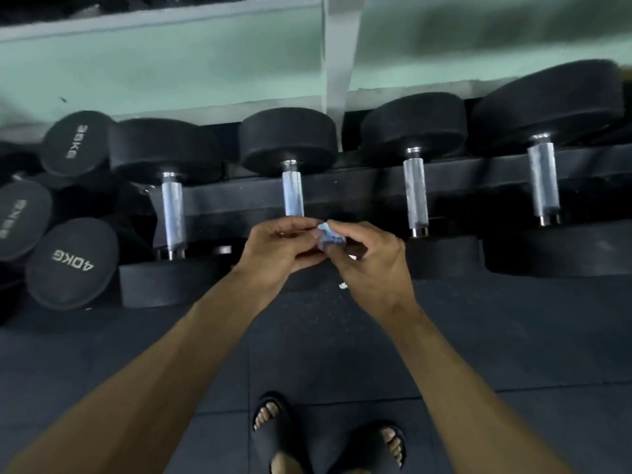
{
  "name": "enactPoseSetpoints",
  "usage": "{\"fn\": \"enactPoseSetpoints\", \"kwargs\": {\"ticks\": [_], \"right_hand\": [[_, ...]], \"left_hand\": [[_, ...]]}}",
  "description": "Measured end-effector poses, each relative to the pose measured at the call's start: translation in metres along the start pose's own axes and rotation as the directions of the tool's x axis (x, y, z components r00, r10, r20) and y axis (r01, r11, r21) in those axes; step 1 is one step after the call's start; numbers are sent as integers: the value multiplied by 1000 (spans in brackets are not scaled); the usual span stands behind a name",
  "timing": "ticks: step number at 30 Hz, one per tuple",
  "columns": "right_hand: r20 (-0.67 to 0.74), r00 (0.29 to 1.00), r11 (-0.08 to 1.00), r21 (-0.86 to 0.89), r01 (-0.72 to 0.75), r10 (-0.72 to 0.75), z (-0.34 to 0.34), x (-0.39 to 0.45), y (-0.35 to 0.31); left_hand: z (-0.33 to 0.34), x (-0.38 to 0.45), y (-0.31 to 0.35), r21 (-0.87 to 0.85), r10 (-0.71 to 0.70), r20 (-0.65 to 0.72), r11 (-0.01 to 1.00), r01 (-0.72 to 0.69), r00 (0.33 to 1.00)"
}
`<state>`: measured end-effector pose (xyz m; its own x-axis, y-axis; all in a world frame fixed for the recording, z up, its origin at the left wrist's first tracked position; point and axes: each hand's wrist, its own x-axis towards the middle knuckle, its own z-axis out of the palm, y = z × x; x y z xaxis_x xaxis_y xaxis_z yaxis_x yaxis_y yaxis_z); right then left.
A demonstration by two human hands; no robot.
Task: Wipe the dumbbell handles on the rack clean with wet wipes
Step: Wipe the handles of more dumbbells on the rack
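Several black dumbbells with silver knurled handles lie across a black rack (376, 186). The handles run from one at the left (172, 213), through a middle one (293, 193) and another (415, 193), to the right one (543, 183). A crumpled pale blue wet wipe (328, 236) sits between my two hands, just below the near end of the middle handle. My left hand (277, 251) and my right hand (366, 261) both pinch the wipe with their fingertips. The near head of the middle dumbbell is hidden behind my hands.
More dumbbells marked 40KG (71, 263) and 30KG (77, 142) are stacked at the left. A pale green wall (171, 63) rises behind the rack. Dark rubber floor tiles (513, 336) lie below, with my feet in black slides (273, 425) near the bottom edge.
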<state>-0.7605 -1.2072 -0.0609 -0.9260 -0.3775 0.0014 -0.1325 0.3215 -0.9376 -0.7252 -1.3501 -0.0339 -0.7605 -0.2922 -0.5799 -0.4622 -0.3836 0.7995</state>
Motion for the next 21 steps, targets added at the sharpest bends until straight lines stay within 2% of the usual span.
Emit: {"fn": "enactPoseSetpoints", "kwargs": {"ticks": [2,3,4,6,7,8,11,13,16,21], "right_hand": [[13,996,996,34,-87,86,12,5,3],[4,994,993,26,-111,111,17,7,4],[-13,992,992,16,-122,123,20,11,5],[-52,987,988,22,-150,151,26,20,6],[-72,983,985,36,-169,172,28,26,9],[-93,977,981,50,-188,192,29,33,11],[-136,963,973,45,-228,232,35,54,25],[-143,955,966,49,-256,260,40,67,38],[-138,957,967,47,-250,254,45,90,56],[-114,953,955,134,-267,282,67,138,76]], "left_hand": [[-19,3,-2,37,-7,-16,999,7,1000],[-29,6,-5,163,46,-51,986,-37,998],[-38,10,-9,339,143,-99,935,-102,985],[-51,17,-20,662,354,-147,729,-174,924],[-54,22,-28,748,409,-153,643,-165,899],[-55,25,-36,786,420,-160,602,-142,893],[-48,39,-62,764,370,-206,639,-87,906],[-40,45,-75,721,392,-272,688,-84,879],[-35,50,-83,705,460,-366,704,-81,809],[-37,52,-86,698,494,-375,707,-112,784]]}}
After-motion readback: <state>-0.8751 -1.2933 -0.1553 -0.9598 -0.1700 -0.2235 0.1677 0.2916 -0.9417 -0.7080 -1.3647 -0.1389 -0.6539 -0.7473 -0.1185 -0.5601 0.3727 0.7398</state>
